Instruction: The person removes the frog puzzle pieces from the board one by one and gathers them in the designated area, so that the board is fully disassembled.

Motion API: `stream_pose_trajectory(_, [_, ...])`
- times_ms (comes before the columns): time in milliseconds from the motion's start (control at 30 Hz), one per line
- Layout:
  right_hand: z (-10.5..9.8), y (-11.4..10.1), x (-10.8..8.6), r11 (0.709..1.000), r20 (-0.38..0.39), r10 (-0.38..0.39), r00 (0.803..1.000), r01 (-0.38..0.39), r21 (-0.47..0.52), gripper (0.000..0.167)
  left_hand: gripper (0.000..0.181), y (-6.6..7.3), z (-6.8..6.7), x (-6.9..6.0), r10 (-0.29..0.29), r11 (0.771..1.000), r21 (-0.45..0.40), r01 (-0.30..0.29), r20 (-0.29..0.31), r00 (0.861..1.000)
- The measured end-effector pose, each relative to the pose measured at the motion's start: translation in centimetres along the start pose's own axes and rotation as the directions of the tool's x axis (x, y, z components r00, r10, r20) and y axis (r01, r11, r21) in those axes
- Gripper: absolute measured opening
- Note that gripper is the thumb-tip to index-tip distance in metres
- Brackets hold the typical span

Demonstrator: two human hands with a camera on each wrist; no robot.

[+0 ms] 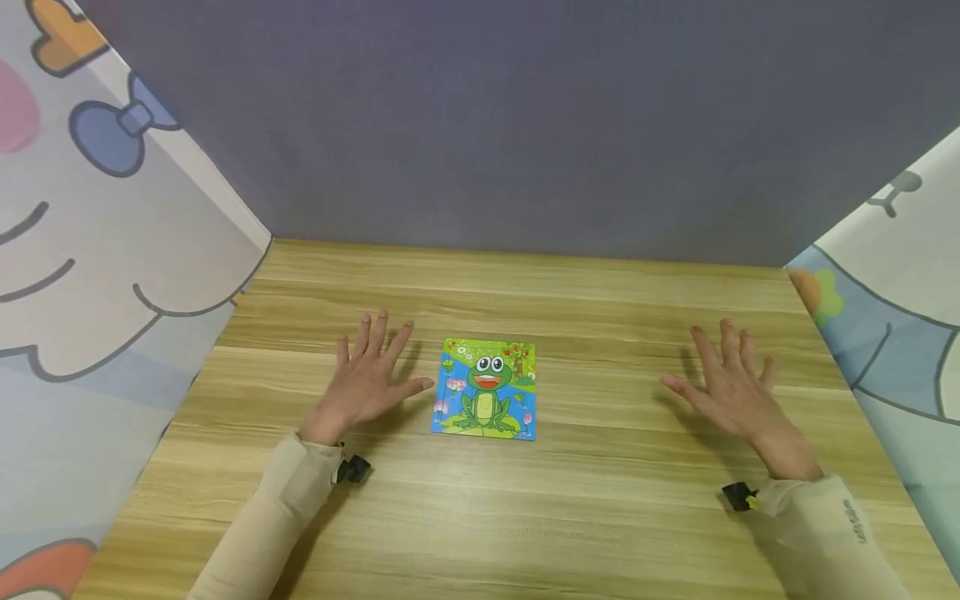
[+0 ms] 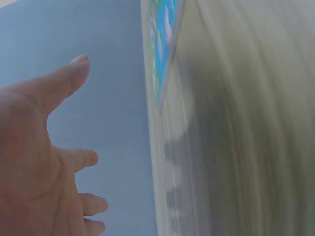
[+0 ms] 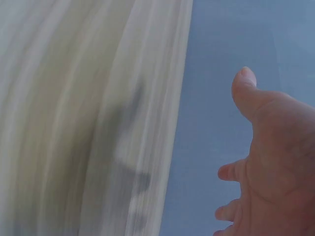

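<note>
Beige sleeves (image 1: 258,521) poke in from the bottom corners, closest to the camera, with some lettering on the right cuff too small for me to read. Biggest thing in view is the grey-blue wall (image 1: 525,125) across the back, then the wood-grain tabletop (image 1: 585,517) running up to it, with a cartoon-printed left panel (image 1: 112,250) and right panel (image 1: 888,350) on either side.

Both hands are released, fingers spread, gripping nothing. Left hand (image 1: 362,383) has its thumb pointing at the board; from the head view that tip looks just beside the edge, almost on it. Left wrist view tells you more: the hand is up off the wood, thumb clearly apart from the board, shadow falling on the table. Right hand (image 1: 735,400) is well off to the other side, and its wrist view gets just hand, table, shadow and wall, also with the hand raised.

Frog picture board (image 1: 486,392) lies flat on the table between the hands, much nearer the left one. Frog's head points to the back wall, feet toward the person. It's close to square, so I can't call a long axis.

Smallest bits: little black wrist cameras (image 1: 354,469) by each cuff.
</note>
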State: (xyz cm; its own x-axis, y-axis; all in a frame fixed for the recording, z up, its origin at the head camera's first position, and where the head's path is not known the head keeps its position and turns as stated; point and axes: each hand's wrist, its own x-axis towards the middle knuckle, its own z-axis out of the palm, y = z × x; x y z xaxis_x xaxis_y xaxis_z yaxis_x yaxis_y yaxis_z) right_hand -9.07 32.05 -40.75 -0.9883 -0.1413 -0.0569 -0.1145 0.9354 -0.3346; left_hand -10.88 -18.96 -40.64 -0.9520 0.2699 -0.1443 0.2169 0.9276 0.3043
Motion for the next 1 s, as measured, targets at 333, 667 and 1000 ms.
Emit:
stream_pose_trajectory(333, [0.5, -3.7, 1.9, 0.998, -0.015, -0.050, 0.999, 0.051, 0.041, 0.087, 0.099, 2.4, 0.9, -0.9, 0.102, 0.991, -0.086, -0.101, 0.014, 0.995])
stream_pose_trajectory(667, [2.1, -8.5, 4.4, 0.988, -0.033, -0.143, 0.989, 0.145, 0.055, 0.084, 0.112, 2.8, 2.0, -0.7, 0.171, 0.976, -0.136, -0.168, 0.009, 0.985])
stream_pose_trajectory(1000, [3.5, -13.5, 6.6, 0.973, -0.021, -0.198, 0.980, 0.199, 0.120, 0.079, 0.110, 2.7, 2.5, -0.6, 0.201, 0.962, -0.200, -0.185, 0.065, 0.977])
